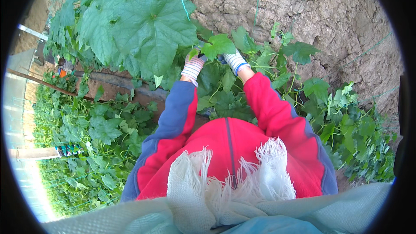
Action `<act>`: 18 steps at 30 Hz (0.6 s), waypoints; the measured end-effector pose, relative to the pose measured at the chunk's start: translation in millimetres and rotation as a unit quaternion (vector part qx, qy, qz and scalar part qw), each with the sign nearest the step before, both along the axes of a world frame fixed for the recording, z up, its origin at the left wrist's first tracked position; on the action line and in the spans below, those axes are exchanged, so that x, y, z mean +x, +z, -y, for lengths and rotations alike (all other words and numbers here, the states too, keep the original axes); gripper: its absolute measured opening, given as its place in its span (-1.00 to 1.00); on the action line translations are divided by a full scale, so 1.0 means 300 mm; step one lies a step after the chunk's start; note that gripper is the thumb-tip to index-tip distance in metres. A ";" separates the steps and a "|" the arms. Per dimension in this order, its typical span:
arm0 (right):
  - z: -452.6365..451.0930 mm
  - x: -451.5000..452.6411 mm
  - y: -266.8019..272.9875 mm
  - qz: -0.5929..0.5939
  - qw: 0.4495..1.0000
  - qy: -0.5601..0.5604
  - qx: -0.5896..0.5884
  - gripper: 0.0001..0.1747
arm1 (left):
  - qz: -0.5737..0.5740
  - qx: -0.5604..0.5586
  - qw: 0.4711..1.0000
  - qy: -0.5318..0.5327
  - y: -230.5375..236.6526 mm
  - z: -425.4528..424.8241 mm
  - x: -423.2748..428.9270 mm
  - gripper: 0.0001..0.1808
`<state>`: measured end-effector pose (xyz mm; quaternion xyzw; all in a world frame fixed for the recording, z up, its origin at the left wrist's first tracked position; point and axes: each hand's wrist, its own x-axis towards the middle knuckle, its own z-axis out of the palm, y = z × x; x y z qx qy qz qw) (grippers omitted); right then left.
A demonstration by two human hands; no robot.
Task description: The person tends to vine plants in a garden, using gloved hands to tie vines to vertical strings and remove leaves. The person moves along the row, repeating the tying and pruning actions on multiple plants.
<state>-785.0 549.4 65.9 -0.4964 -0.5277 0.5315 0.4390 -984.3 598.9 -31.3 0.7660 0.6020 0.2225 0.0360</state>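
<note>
My left hand [194, 65], in a striped knit glove, reaches in among the vine leaves, just right of a very large green leaf [156, 22]. Leaves cover its fingers, and what they touch is hidden. Close by on the right is my right hand [235, 61], gloved in white with stripes and a blue cuff edge. Its fingertips go behind a smaller bright green leaf [218, 46] that lies between the two hands. Whether either hand grips a stem or a string cannot be made out. A teal string [182, 1] runs down over the large leaf.
A cracked earthen wall [341, 16] rises behind the vines, with thin green strings [258, 1] before it. More climbing vines [354, 130] grow at the right and lower left. A dark pipe or hose [117, 79] and a wooden stick [42, 82] lie left.
</note>
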 end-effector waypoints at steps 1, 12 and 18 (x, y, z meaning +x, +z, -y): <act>-0.007 -0.006 0.003 0.000 0.999 0.034 -0.019 -0.70 | -0.048 -0.042 0.998 0.004 -0.007 -0.004 -0.014 -0.57; -0.386 0.083 -0.456 0.154 0.920 -0.360 0.009 -0.73 | -0.055 0.262 0.963 -0.033 0.131 0.107 -0.032 -0.62; -0.429 0.319 -0.511 -0.043 0.870 -0.486 -0.070 -0.67 | 0.245 0.153 0.957 0.013 0.299 0.189 -0.050 -0.66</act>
